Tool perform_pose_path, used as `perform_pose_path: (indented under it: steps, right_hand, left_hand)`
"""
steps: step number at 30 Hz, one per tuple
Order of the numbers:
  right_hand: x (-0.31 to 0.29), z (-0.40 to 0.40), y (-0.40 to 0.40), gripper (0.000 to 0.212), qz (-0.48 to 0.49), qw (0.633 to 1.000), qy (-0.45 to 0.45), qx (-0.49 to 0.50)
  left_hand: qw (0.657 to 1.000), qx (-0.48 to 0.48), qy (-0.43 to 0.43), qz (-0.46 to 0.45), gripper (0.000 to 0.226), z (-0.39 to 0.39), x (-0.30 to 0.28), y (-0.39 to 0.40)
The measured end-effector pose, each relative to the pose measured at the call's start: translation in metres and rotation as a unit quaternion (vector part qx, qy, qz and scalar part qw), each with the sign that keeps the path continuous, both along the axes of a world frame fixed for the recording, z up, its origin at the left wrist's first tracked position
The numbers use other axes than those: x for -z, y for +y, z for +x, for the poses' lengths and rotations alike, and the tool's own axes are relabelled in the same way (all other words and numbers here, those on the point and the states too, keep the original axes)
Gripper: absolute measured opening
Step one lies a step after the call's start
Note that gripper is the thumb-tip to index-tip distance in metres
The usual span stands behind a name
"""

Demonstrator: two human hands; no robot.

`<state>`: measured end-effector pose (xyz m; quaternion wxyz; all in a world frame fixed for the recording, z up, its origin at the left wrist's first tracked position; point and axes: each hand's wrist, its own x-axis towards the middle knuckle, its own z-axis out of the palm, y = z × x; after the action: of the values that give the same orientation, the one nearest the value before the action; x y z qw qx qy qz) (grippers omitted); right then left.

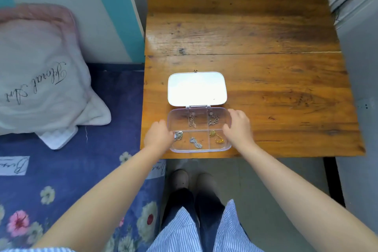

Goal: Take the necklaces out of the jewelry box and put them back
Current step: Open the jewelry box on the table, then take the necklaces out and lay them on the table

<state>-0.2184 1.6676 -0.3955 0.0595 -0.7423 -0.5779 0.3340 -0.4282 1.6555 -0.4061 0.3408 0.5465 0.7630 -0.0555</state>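
Note:
A clear plastic jewelry box (199,150) lies open at the near edge of the wooden table, its white lid (197,88) folded back flat. Dividers split it into compartments. Silver chains (196,142) lie in the near left part, a gold necklace (216,136) in the near right one, and two more pale chains (212,119) in the far compartments. My left hand (158,136) rests against the box's left wall, fingers at a silver chain. My right hand (238,127) curls over the box's right wall. I cannot tell if either hand pinches a chain.
The wooden table (255,47) stretches away beyond the box. A bed with a blue floral sheet (61,180) and a white cushion (41,71) lies to the left. My feet stand on the floor below the table's edge.

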Motion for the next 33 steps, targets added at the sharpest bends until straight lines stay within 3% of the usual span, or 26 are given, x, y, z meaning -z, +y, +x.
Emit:
perform_pose_path:
  steps: [5, 11, 14, 15, 17, 20, 22, 24, 27, 30, 33]
  right_hand:
    - [0.018, -0.009, -0.035, 0.067, -0.034, 0.996, 0.059, 0.06]
    - [0.012, -0.029, -0.003, 0.069, -0.061, 0.998, 0.034, -0.003]
    - [0.004, -0.043, 0.003, 0.042, 0.109, 0.985, -0.066, -0.12]
    - [0.004, -0.051, 0.003, 0.026, 0.158, 0.97, -0.064, -0.173]
    - [0.005, -0.072, 0.006, 0.003, 0.116, 0.95, -0.06, -0.285]
    - [0.02, -0.098, 0.015, 0.017, -0.041, 0.935, -0.086, -0.342]
    - [0.027, -0.104, 0.02, 0.019, -0.063, 0.929, -0.1, -0.351]
    - [0.032, -0.103, 0.021, 0.017, -0.056, 0.929, -0.102, -0.352]
    - [0.032, -0.101, 0.021, 0.014, -0.055, 0.929, -0.096, -0.352]
    - [0.031, -0.102, 0.022, 0.015, -0.055, 0.93, -0.093, -0.351]
    - [0.029, -0.099, 0.021, 0.018, -0.056, 0.935, -0.102, -0.335]
  left_hand:
    - [0.994, -0.012, -0.078, 0.071, 0.012, -0.003, 0.011, -0.021]
    - [0.988, -0.015, -0.015, 0.151, 0.018, -0.026, 0.006, 0.002]
    - [0.97, 0.108, 0.041, 0.212, 0.02, -0.031, -0.004, 0.005]
    - [0.963, 0.155, 0.066, 0.212, 0.018, -0.031, -0.007, 0.004]
    - [0.956, 0.178, 0.107, 0.208, 0.024, -0.029, -0.006, 0.003]
    - [0.976, 0.113, 0.083, 0.167, 0.004, -0.025, 0.007, 0.0]
    - [0.981, 0.097, 0.09, 0.144, 0.016, -0.026, 0.015, -0.004]
    - [0.982, 0.095, 0.075, 0.148, 0.013, -0.025, 0.012, -0.002]
    - [0.975, 0.143, 0.107, 0.134, 0.006, -0.022, 0.008, 0.009]
    - [0.963, 0.223, 0.144, 0.048, 0.02, -0.022, 0.009, 0.02]
    - [0.931, 0.319, 0.168, 0.052, 0.023, -0.017, 0.008, 0.026]
